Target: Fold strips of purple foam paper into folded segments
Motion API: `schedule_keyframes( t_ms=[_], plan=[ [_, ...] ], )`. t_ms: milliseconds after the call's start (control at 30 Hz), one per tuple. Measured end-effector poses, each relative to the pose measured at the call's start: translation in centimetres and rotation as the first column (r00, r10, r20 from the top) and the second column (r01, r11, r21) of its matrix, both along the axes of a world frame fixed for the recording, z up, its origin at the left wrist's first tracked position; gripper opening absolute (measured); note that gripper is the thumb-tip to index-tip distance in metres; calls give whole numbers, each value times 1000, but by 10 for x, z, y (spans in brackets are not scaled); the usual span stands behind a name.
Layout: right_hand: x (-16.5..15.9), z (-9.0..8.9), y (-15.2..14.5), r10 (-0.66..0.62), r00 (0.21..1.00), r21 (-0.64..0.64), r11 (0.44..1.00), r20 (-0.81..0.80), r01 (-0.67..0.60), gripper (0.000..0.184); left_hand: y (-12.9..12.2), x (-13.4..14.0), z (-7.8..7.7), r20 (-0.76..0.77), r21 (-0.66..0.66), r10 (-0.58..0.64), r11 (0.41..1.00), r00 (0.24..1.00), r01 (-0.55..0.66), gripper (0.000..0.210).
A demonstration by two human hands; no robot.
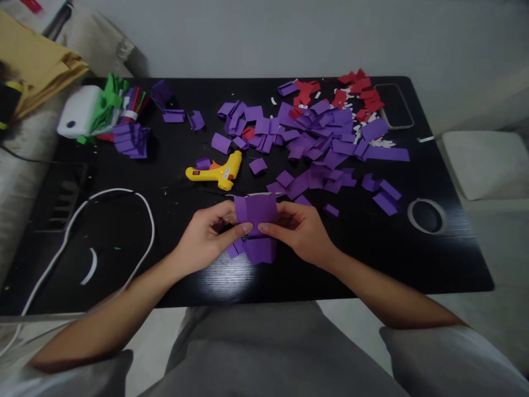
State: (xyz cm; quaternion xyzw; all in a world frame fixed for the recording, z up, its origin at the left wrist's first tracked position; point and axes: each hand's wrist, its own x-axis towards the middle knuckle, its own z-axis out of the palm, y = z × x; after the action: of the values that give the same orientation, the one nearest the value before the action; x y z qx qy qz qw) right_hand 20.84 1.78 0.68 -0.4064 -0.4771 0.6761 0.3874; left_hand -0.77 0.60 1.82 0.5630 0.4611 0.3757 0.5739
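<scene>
Between my hands is a creased piece of purple paper [256, 209], held up over the near middle of the black table. My left hand [209, 234] pinches its left edge, thumb in front and fingers behind. On the right edge my right hand [303, 231] grips it the same way, and the two thumbs almost meet. Another folded purple paper piece [260, 251] lies just below the thumbs, with smaller purple bits [235, 249] to its left. Beyond my left hand rests a yellow hot glue gun [219, 172], its nozzle pointing up and right.
Many folded purple papers [306, 132] spread across the back of the table [198, 286], with red scraps [359, 88] and white strips among them. A tape roll [427, 216] and a phone-like object [394, 106] are at right. At left are a white cable [152, 220] and bundled green strips [109, 105].
</scene>
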Motion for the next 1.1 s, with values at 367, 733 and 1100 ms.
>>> schedule_keyframes(
  t_ms=[367, 733, 1100],
  plan=[
    [3, 0, -5, -109, 986, 532, 847, 125, 26, 3, 1, -3, 9, -219, 501, 7, 859, 976, 107, 12],
    [0, -2, 3, 50, 981, -297, 949, -187, -105, 33, 2, -16, 5, -403, 851, 307, 473, 863, 229, 21],
    [-5, -4, 1, -61, 997, -215, 975, -41, 51, 28, 0, 2, 2, -127, 281, 273, 932, 954, -229, 10]
  ],
)
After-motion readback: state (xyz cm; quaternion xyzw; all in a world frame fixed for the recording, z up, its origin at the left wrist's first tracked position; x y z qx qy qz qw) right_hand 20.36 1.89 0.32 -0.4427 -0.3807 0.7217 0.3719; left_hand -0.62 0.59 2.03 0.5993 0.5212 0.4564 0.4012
